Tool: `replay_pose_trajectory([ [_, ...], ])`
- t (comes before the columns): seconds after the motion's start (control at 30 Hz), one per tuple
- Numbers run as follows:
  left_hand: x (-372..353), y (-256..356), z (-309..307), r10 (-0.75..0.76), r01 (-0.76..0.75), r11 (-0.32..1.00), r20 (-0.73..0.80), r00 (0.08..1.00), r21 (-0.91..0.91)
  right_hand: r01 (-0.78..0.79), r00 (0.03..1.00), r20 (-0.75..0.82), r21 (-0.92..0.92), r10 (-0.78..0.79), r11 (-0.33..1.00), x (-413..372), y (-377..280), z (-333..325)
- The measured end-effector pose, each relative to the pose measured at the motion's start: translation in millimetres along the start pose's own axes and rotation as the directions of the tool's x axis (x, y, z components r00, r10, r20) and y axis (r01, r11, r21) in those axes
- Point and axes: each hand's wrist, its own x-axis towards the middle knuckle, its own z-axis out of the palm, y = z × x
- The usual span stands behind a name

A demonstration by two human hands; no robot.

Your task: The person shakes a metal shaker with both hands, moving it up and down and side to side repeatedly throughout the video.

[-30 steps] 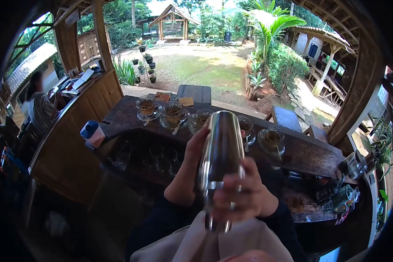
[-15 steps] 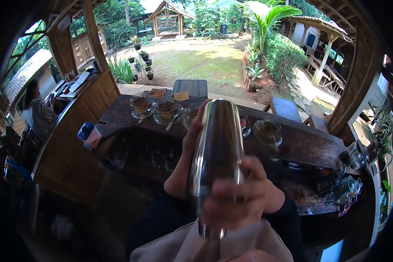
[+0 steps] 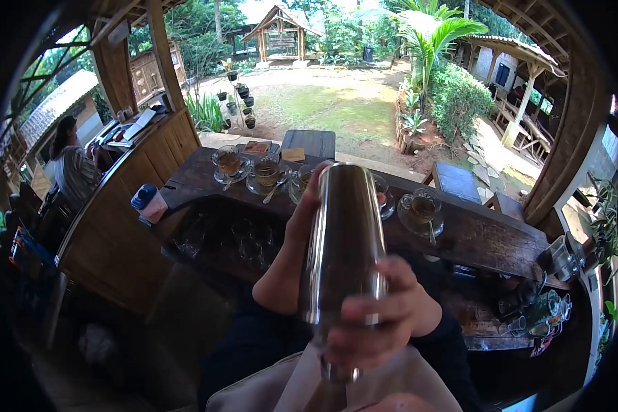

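Observation:
Close before me is a shiny metal cocktail shaker (image 3: 343, 237), tilted with its broad base up and away and its narrow capped end toward my body. My left hand (image 3: 305, 213) wraps the far left side near the base, its fingers partly hidden behind the metal. Around the lower, narrow end curls my right hand (image 3: 384, 316), slightly blurred. Beyond the shaker, several glass cups of amber drink stand on saucers along the counter: a left cup (image 3: 227, 163), one beside it (image 3: 266, 172) and a right cup (image 3: 422, 204) with a spoon. The shaker partly covers others.
The dark wooden counter (image 3: 481, 230) crosses ahead, with a blue-lidded container (image 3: 148, 202) at its left end. Glassware (image 3: 546, 309) sits lower right, a glass jug (image 3: 563, 255) above it. A person (image 3: 72, 161) sits left behind a wooden desk (image 3: 127, 199). Stools stand beyond the counter.
The view has turned slightly left, so the surroundings sit farther right. Both hands keep hold of the shaker, which has shifted only a little.

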Motion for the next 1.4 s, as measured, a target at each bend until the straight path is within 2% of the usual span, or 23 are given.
replay_pose_trajectory([
  [0.07, 11, -8, 3, 0.168, -0.219, 0.957, 0.250, 0.954, 0.192, 0.278, 0.952, -0.123, -0.043, -0.281, 0.960, -15, 8, 5],
  [0.17, 42, 18, -42, -0.291, 0.301, 0.951, -0.136, 0.947, 0.065, -0.307, 0.951, -0.050, -0.016, 0.305, 0.952, -29, 26, -8],
  [0.2, 50, 21, -43, -0.373, 0.378, 0.925, -0.108, 0.921, 0.029, -0.494, 0.867, -0.071, -0.008, 0.493, 0.869, -34, 40, -6],
  [0.27, 61, -4, -29, -0.111, 0.256, 0.948, -0.557, 0.823, 0.190, -0.899, 0.409, -0.070, 0.141, 0.910, 0.415, -35, 50, -14],
  [0.33, 57, -6, -34, -0.304, 0.324, 0.945, -0.234, 0.923, 0.048, -0.707, 0.706, 0.002, -0.063, 0.708, 0.705, -20, 40, -31],
  [0.4, 64, -6, 2, -0.495, 0.528, 0.843, -0.236, 0.836, 0.101, -0.384, 0.876, 0.231, -0.196, 0.423, 0.902, 10, 6, -49],
  [0.43, 62, -16, 23, -0.359, 0.389, 0.915, -0.225, 0.906, 0.106, -0.174, 0.923, 0.302, -0.229, 0.240, 0.958, 19, -12, -53],
  [0.47, 61, -27, 41, -0.236, 0.169, 0.957, 0.294, 0.926, 0.235, 0.081, 0.969, 0.247, -0.233, -0.022, 0.969, 19, -17, -50],
  [0.53, 79, -41, 40, -0.118, -0.108, 0.918, 0.525, 0.843, 0.381, 0.372, 0.921, 0.202, -0.204, -0.332, 0.906, 18, -7, -60],
  [0.63, 122, -50, 16, -0.283, 0.244, 0.900, 0.059, 0.957, 0.361, -0.047, 0.950, 0.274, -0.344, 0.148, 0.938, 9, 21, -95],
  [0.73, 140, -68, 7, -0.522, 0.526, 0.850, 0.188, 0.832, 0.035, -0.449, 0.850, 0.068, -0.424, 0.522, 0.786, 13, 26, -106],
  [0.77, 123, -79, 46, -0.280, 0.267, 0.865, -0.033, 0.959, 0.425, -0.672, 0.720, -0.123, -0.373, 0.684, 0.640, 17, 24, -108],
  [0.87, 128, -86, 67, -0.519, 0.519, 0.854, 0.087, 0.850, 0.026, -0.119, 0.908, 0.277, -0.551, 0.315, 0.826, 52, -21, -119],
  [0.9, 119, -98, 79, -0.396, 0.393, 0.918, 0.141, 0.907, 0.050, 0.030, 0.942, 0.300, -0.523, 0.152, 0.852, 51, -36, -112],
  [0.93, 111, -104, 91, -0.133, 0.095, 0.991, 0.538, 0.833, 0.098, 0.039, 0.936, 0.314, -0.535, 0.156, 0.844, 49, -36, -116],
  [1.03, 139, -119, 92, -0.181, 0.062, 0.970, 0.534, 0.826, 0.234, 0.200, 0.948, 0.317, -0.489, -0.041, 0.849, 36, -33, -133],
  [1.07, 156, -125, 82, -0.294, 0.201, 0.945, 0.401, 0.868, 0.259, 0.135, 0.906, 0.407, -0.544, 0.119, 0.828, 43, -17, -151],
  [1.1, 187, -137, 50, -0.695, 0.746, 0.666, 0.373, 0.614, 0.013, 0.037, 0.861, 0.411, -0.639, 0.300, 0.768, 44, -4, -166],
  [1.17, 183, -154, 48, -0.615, 0.723, 0.685, 0.464, 0.638, -0.086, -0.528, 0.742, -0.006, -0.621, 0.670, 0.579, 38, 8, -165],
  [1.23, 169, -162, 63, -0.477, 0.621, 0.783, 0.602, 0.640, -0.040, -0.407, 0.812, 0.059, -0.657, 0.581, 0.635, 53, -7, -167],
  [1.27, 177, -159, 64, -0.671, 0.750, 0.661, 0.426, 0.607, -0.029, -0.284, 0.864, 0.132, -0.669, 0.486, 0.687, 65, -17, -165],
  [1.33, 155, -147, 109, -0.460, 0.333, 0.874, 0.381, 0.802, 0.354, 0.088, 0.842, 0.437, -0.690, 0.316, 0.719, 90, -56, -155],
  [1.4, 150, -148, 122, -0.139, -0.144, 0.955, 0.818, 0.558, 0.261, 0.165, 0.906, 0.390, -0.682, 0.163, 0.713, 82, -43, -151],
])
